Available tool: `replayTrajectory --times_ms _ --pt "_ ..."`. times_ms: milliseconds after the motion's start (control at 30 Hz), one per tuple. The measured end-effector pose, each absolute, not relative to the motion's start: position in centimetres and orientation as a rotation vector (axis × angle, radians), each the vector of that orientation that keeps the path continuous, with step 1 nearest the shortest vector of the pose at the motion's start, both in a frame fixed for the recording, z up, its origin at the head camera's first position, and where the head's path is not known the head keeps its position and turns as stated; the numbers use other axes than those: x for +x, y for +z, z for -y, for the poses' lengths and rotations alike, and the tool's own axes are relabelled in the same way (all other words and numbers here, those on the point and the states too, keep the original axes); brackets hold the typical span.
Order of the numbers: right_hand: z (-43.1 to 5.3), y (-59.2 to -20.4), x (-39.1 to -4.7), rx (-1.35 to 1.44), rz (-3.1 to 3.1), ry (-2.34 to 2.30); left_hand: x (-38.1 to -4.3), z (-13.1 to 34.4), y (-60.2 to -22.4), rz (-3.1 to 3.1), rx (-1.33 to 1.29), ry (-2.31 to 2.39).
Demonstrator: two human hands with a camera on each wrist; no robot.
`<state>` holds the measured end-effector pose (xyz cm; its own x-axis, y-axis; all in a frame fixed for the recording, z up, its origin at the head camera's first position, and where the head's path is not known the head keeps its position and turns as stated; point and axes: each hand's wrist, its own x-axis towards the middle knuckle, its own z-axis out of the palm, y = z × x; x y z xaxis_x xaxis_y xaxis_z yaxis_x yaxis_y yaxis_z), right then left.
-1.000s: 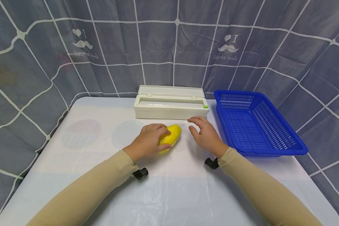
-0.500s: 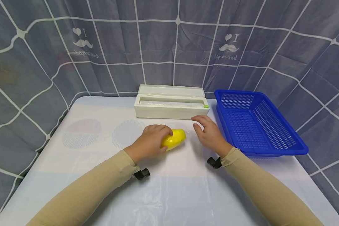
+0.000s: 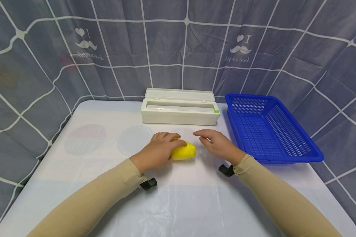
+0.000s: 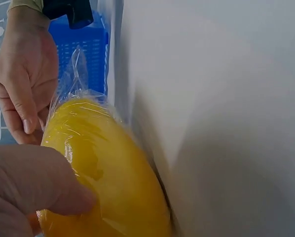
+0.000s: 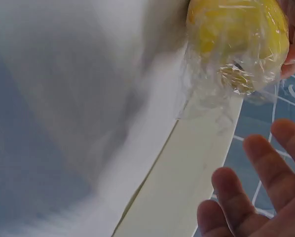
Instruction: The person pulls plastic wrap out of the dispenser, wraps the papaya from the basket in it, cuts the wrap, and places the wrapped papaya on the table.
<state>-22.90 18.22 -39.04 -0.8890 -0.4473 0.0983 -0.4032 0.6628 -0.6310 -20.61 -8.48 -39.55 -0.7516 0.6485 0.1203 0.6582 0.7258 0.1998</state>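
A yellow mango-shaped fruit, wrapped in clear cling film, lies at the middle of the table. My left hand grips its left end, with the thumb across the top in the left wrist view. Loose film sticks out from the fruit's far end. Just right of the fruit is my right hand, its fingers stretched toward that end without touching the fruit. In the right wrist view, crumpled film hangs around the fruit's end near the spread right fingers.
Behind the hands stands a white cling film box with its lid raised and a green slider at its right. A blue perforated basket sits on the right of the table. A grey checked curtain surrounds the table.
My left hand has turned the fruit from a slant to nearly level, and its free end now points right. My right hand moved slightly away, then its fingers came back toward the fruit.
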Motion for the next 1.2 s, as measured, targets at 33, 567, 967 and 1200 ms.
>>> replayTrajectory --times_ms 33,567,967,1200 --pt "-18.2 -39.1 -22.9 -0.735 -2.777 -1.026 -20.5 8.5 -39.5 2.889 -1.094 -0.359" --pt "-17.5 -40.1 -22.9 -0.859 -2.565 -0.843 -20.9 9.8 -39.5 2.814 -1.283 -0.404" --pt "-16.6 -40.3 -22.4 -0.908 -2.504 -0.91 -20.6 10.8 -39.8 2.853 -1.126 -0.702" --pt "-16.2 -40.4 -22.2 -0.854 -2.474 -0.945 -20.3 11.0 -39.7 2.936 -0.866 -0.736"
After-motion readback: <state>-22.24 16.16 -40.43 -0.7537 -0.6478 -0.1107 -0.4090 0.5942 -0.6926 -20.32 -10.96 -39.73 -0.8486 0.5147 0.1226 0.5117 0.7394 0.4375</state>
